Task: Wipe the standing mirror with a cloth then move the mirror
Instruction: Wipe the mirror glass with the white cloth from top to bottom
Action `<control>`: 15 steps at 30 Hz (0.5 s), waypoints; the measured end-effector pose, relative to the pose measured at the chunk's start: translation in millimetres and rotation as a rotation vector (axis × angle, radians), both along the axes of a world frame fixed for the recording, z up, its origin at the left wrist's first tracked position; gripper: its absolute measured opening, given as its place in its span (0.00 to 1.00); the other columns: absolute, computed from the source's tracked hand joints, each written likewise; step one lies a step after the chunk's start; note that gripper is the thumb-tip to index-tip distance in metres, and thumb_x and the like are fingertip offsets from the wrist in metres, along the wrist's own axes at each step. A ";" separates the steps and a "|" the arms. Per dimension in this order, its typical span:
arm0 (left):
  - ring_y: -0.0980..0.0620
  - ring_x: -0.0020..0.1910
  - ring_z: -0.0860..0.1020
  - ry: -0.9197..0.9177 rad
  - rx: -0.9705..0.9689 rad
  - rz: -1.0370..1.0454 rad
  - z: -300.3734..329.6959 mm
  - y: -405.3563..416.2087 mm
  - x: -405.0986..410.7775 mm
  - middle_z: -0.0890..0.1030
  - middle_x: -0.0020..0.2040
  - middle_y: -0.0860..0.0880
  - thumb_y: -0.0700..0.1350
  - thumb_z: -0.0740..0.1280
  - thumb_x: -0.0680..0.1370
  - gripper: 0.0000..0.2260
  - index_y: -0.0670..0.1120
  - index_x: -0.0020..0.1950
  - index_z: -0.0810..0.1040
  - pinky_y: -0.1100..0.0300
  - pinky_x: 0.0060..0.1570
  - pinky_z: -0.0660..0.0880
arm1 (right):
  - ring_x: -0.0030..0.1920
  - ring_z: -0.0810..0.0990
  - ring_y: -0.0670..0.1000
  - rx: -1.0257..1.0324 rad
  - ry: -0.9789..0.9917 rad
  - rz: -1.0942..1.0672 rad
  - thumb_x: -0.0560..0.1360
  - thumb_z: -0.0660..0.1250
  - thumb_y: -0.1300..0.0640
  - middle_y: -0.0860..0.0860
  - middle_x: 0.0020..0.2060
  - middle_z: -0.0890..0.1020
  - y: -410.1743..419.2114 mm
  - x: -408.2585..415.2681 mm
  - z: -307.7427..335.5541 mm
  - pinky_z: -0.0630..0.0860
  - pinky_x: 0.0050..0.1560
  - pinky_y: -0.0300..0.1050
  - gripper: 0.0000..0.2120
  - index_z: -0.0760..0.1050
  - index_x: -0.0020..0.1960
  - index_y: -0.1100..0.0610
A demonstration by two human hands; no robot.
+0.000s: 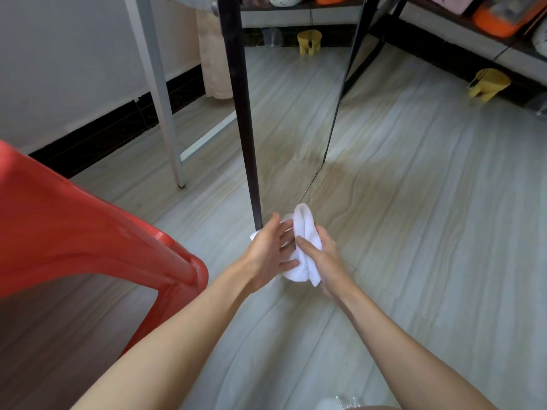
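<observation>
forearms reach out from the bottom of the view, over pale striped floor point(414, 202), and meet in the middle. the left hand point(270, 255) has its fingers spread and nearly straight, lying flat against the left side of the cloth point(305, 247), thumb pointing up and away. the right hand point(324, 260) grips the same cloth from the right, thumb laid across the front of the white bundle and fingers wrapped behind it, so the folded towel sits bunched between both palms, with a corner poking out past the left hand's knuckles. the cloth is held just in front of the lower left corner of the mirror point(296, 99), close to where its black frame meets the floor; whether cloth and frame touch cannot be told. the mirror stands upright on the floor, its glass showing floor, a shelf and a yellow stool. to the left, near the person, a red chair point(74, 232) fills the edge of the view. beyond it a white rack point(165, 113) stands by the wall. farther right, a yellow stool point(490, 84) sits under a dark shelf point(444, 34) with orange things on it.
</observation>
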State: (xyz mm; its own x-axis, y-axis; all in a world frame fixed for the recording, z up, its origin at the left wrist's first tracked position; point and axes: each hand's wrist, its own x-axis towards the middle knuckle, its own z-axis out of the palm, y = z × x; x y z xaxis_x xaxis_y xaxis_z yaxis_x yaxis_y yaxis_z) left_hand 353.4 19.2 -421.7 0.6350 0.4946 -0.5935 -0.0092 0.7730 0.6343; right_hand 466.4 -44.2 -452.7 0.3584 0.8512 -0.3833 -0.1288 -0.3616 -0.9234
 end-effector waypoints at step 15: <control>0.53 0.55 0.74 0.394 0.679 0.555 7.2 30.5 -21.8 0.76 0.53 0.54 0.45 0.55 0.81 0.07 0.52 0.53 0.73 0.58 0.56 0.69 | 0.54 0.77 0.53 0.642 -0.810 -0.227 0.71 0.57 0.68 0.51 0.51 0.77 86.0 -30.1 80.7 0.71 0.58 0.38 0.16 0.76 0.56 0.64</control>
State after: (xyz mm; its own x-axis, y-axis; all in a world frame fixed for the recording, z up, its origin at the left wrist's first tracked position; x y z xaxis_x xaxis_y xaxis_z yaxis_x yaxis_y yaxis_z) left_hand 331.6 49.6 -414.5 0.0231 0.9814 -0.1905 0.0459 0.1893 0.9808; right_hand 436.3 41.8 -372.1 0.4820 0.6904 0.5395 0.6077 0.1800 -0.7735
